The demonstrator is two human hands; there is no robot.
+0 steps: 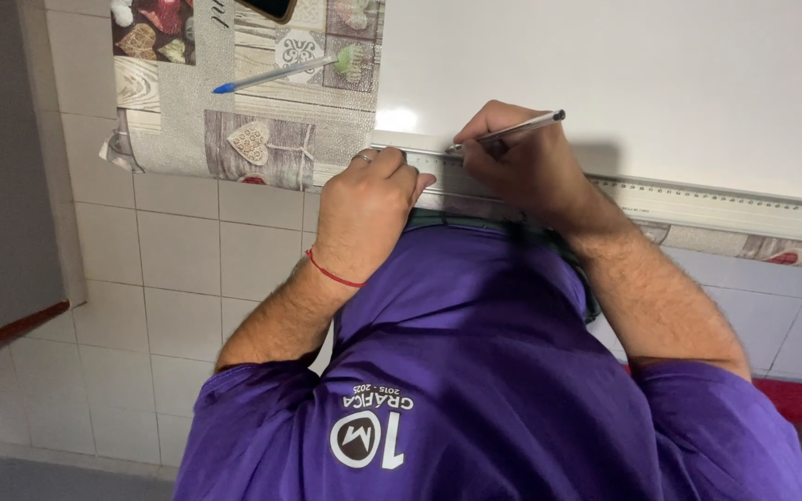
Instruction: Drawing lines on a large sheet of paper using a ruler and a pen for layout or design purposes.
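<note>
Two hands at a long pale metal ruler (698, 199) on white sheet (624, 74): left hand (368, 199) pressing it flat, right hand (512, 158) gripping slim silver pen (512, 130) at its edge, no drawn line discernible.

We cannot see the pen's (512, 128) tip, hidden behind our right hand (522, 167). At twelve o'clock a dark object (271, 7) is cut by the top edge. The ruler's (726, 202) markings are too small to read.

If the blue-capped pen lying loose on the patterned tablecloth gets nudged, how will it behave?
The blue-capped pen looks slim and round, so it would probably roll across the tablecloth. It seems light; a slight push should shift it. Its smooth barrel may be slippery to pinch. Both hands are away from it, at the ruler.
</note>
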